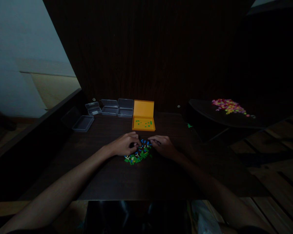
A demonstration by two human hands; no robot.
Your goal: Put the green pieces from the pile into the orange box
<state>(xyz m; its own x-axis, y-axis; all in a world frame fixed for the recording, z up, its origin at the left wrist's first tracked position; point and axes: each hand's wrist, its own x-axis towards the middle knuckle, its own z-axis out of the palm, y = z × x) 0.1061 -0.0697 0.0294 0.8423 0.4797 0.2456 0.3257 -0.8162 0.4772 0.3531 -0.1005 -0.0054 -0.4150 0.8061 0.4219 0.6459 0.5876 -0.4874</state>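
The left hand (pixel 125 145) and right hand (pixel 163 146) curl half-closed on the brick pile (pixel 137 155) between them; any hold unclear; orange box (pixel 143 110) beyond.

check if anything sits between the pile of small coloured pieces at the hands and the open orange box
Nothing visible does: only a bare strip of table lies between the pile and the orange box behind it. The left hand and right hand touch the pile's sides; the clear boxes stand off to the left.

Brick pile (pixel 138 154) is placed at counter (pixel 112 182) ctr. Open box (pixel 143 120) is set directly behind it; small cases (pixel 117 108) are lined up left of box.
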